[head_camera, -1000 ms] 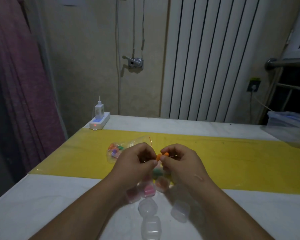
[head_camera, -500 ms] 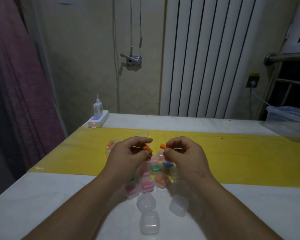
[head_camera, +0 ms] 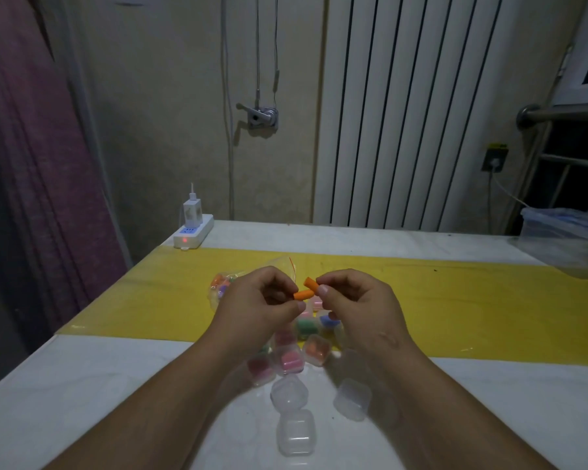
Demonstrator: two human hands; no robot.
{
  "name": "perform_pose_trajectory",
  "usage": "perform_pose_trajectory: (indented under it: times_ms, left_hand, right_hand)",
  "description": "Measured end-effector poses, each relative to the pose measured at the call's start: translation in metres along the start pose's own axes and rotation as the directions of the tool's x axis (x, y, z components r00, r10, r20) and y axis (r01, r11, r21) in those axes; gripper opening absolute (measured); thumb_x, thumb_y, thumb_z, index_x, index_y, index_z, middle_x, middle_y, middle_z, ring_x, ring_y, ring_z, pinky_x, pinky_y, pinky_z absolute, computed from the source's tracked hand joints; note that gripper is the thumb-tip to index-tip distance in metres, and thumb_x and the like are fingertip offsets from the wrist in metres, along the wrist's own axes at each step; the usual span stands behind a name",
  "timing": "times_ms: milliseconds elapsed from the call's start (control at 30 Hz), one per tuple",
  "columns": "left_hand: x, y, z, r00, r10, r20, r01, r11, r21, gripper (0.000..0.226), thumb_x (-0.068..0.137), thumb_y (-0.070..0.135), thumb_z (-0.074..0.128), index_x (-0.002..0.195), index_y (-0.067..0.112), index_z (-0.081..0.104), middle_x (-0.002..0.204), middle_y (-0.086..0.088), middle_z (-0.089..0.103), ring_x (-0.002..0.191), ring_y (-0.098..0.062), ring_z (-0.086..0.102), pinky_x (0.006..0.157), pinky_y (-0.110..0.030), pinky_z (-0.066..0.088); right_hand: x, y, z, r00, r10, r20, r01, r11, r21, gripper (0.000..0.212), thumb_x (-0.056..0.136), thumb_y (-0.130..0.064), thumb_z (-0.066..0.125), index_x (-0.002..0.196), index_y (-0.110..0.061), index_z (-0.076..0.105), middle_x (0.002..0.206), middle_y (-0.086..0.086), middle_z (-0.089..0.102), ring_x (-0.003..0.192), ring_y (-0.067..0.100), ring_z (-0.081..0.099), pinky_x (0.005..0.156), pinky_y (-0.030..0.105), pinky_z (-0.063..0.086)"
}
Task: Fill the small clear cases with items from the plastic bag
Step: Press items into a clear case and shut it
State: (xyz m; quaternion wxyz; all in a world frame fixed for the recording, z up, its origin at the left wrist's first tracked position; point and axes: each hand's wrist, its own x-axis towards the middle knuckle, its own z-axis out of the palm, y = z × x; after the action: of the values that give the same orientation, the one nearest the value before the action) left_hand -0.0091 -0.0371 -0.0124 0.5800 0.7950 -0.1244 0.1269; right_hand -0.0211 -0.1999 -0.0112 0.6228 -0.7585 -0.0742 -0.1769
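My left hand (head_camera: 258,305) pinches one small orange foam plug (head_camera: 302,294). My right hand (head_camera: 357,300) pinches a second orange plug (head_camera: 310,283), and the two tips nearly touch above the table. Behind my left hand lies the clear plastic bag (head_camera: 223,283) with several coloured plugs inside. Below my hands sit several small clear cases: filled ones hold pink (head_camera: 290,360), orange (head_camera: 317,349), green (head_camera: 308,325) and blue (head_camera: 329,321) plugs. Three clear cases (head_camera: 288,391) (head_camera: 352,398) (head_camera: 295,432) without colour stand nearest me.
A yellow mat (head_camera: 455,307) runs across the white table (head_camera: 82,385). A white power strip (head_camera: 194,232) with a charger sits at the far left corner. A clear lidded box (head_camera: 564,239) stands at the far right. A purple curtain (head_camera: 31,164) hangs left.
One second ago both hands held the orange plugs together; half a second ago they had pulled them apart. Now the two plugs are close again, tips nearly touching.
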Motion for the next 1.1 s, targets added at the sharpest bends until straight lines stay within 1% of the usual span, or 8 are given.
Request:
perform_pose_trajectory:
  times_ms: [167, 267, 433, 567, 667, 833, 967, 1100]
  left_hand:
    - [-0.002, 0.003, -0.001, 0.999, -0.020, 0.034, 0.020, 1.000, -0.021, 0.017, 0.077, 0.003, 0.079, 0.085, 0.017, 0.075, 0.078, 0.007, 0.076, 0.077, -0.009, 0.072, 0.070, -0.021, 0.057]
    - [-0.001, 0.001, 0.000, 1.000, -0.021, 0.007, 0.021, 0.999, -0.043, 0.017, 0.075, 0.002, 0.080, 0.082, 0.016, 0.075, 0.077, 0.001, 0.076, 0.074, -0.016, 0.073, 0.073, -0.034, 0.060]
    - [-0.001, 0.001, 0.000, 0.999, -0.039, 0.002, 0.039, 0.997, -0.074, 0.015, 0.075, 0.000, 0.079, 0.083, 0.011, 0.073, 0.072, -0.004, 0.074, 0.068, -0.019, 0.071, 0.071, -0.036, 0.060]
    - [0.000, 0.006, -0.006, 0.999, -0.043, 0.025, 0.044, 0.998, -0.047, 0.019, 0.077, 0.007, 0.080, 0.090, 0.020, 0.073, 0.075, -0.003, 0.072, 0.069, -0.014, 0.066, 0.070, -0.031, 0.056]
    - [0.002, 0.009, -0.018, 0.991, 0.017, 0.133, -0.034, 0.992, 0.122, 0.013, 0.078, 0.015, 0.080, 0.084, 0.025, 0.075, 0.078, 0.000, 0.068, 0.064, -0.008, 0.055, 0.065, -0.027, 0.050]
    - [-0.001, 0.007, -0.028, 0.817, 0.010, 0.577, -0.294, 0.868, 0.401, 0.016, 0.073, 0.026, 0.084, 0.083, 0.036, 0.077, 0.089, 0.013, 0.055, 0.094, 0.000, 0.050, 0.083, -0.025, 0.046]
    - [-0.005, 0.013, -0.028, 0.712, -0.085, 0.697, -0.400, 0.767, 0.502, 0.035, 0.073, 0.031, 0.084, 0.104, 0.041, 0.073, 0.098, 0.015, 0.045, 0.100, -0.002, 0.039, 0.089, -0.020, 0.038]
    - [-0.008, 0.017, -0.026, 0.679, -0.123, 0.724, -0.434, 0.727, 0.531, 0.037, 0.075, 0.029, 0.082, 0.109, 0.038, 0.072, 0.104, 0.011, 0.047, 0.102, -0.006, 0.040, 0.093, -0.023, 0.040]
  right_hand:
    - [0.000, 0.001, 0.000, 1.000, -0.006, -0.005, 0.006, 1.000, 0.006, 0.020, 0.087, -0.009, 0.068, 0.080, -0.027, 0.072, 0.075, -0.008, 0.072, 0.070, 0.005, 0.063, 0.068, 0.034, 0.056]
    - [0.000, 0.003, 0.001, 0.999, 0.009, 0.032, -0.010, 1.000, 0.008, 0.014, 0.086, -0.008, 0.069, 0.082, -0.021, 0.072, 0.072, -0.008, 0.071, 0.069, 0.003, 0.063, 0.067, 0.032, 0.055]
    - [0.000, 0.006, 0.006, 0.997, 0.044, 0.065, -0.048, 0.997, 0.059, 0.014, 0.082, -0.005, 0.073, 0.079, -0.019, 0.070, 0.074, -0.001, 0.072, 0.067, 0.005, 0.063, 0.062, 0.023, 0.047]
    - [0.002, 0.004, 0.003, 0.998, 0.049, 0.034, -0.050, 0.997, 0.053, 0.019, 0.082, -0.003, 0.073, 0.076, -0.020, 0.067, 0.070, 0.003, 0.071, 0.063, 0.016, 0.065, 0.063, 0.035, 0.053]
    - [0.002, 0.002, 0.000, 0.998, 0.064, -0.024, -0.062, 0.996, 0.071, 0.019, 0.085, -0.001, 0.069, 0.076, -0.018, 0.066, 0.071, 0.007, 0.070, 0.073, 0.033, 0.070, 0.069, 0.049, 0.060]
    - [0.001, 0.004, 0.001, 0.995, 0.073, -0.063, -0.071, 0.997, 0.033, 0.017, 0.085, 0.001, 0.067, 0.078, -0.015, 0.066, 0.070, 0.010, 0.069, 0.072, 0.038, 0.068, 0.072, 0.056, 0.058]
    - [0.001, 0.005, 0.001, 0.993, 0.096, -0.065, -0.096, 0.995, 0.002, 0.018, 0.085, 0.001, 0.067, 0.078, -0.016, 0.065, 0.068, 0.003, 0.069, 0.071, 0.030, 0.068, 0.072, 0.052, 0.059]
    - [0.002, 0.005, 0.000, 0.994, 0.081, -0.071, -0.086, 0.994, -0.062, 0.016, 0.085, -0.004, 0.068, 0.079, -0.018, 0.065, 0.072, -0.004, 0.070, 0.072, 0.022, 0.070, 0.065, 0.038, 0.060]
